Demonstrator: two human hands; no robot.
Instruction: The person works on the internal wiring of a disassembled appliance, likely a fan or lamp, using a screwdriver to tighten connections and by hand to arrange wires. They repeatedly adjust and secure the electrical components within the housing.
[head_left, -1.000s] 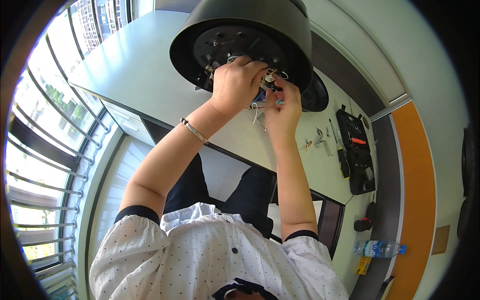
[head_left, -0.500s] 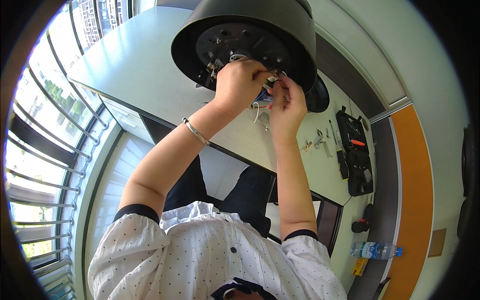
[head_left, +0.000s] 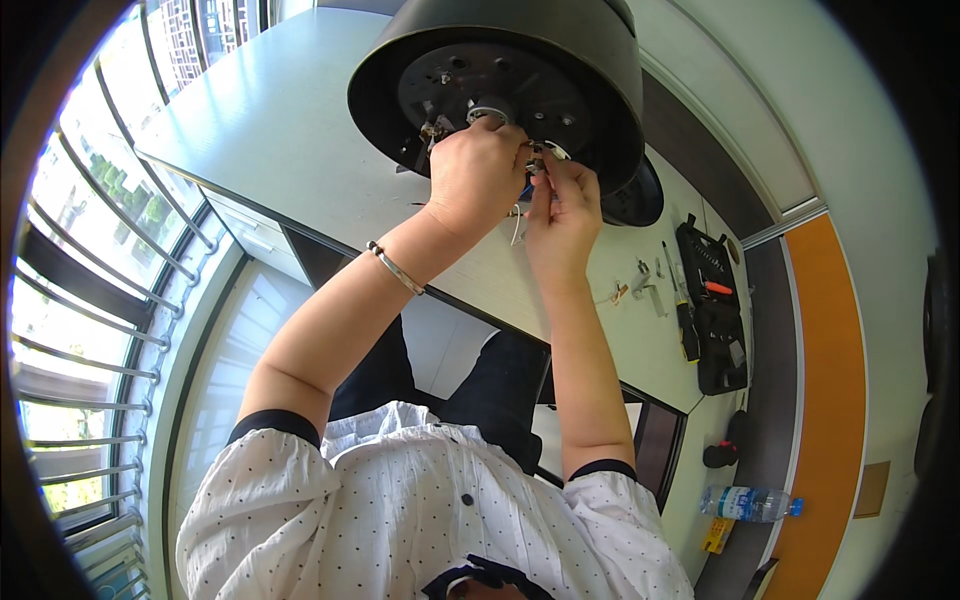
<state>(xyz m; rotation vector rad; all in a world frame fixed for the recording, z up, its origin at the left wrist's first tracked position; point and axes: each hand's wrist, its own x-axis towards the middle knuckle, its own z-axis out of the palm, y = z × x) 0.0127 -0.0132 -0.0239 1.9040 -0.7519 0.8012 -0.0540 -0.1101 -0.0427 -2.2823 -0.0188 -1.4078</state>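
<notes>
R hand: your fingers are narrow, pinching a small fitting below the appliance housing's open underside. L hand: fingertips hidden, grip can't tell. Housing, far ctr. of table, prob. stiff, heavy; steady by sides. Fitting prob. light, fragile; hold body.

Dark round appliance body, tipped on the table so its open underside faces me.
Inside the rim I see a dark round plate with holes, small screws and a pale metal ring at its centre; a small metallic fitting, partly hidden, sits at my fingertips near the lower edge, a white wire dangling below.
</notes>
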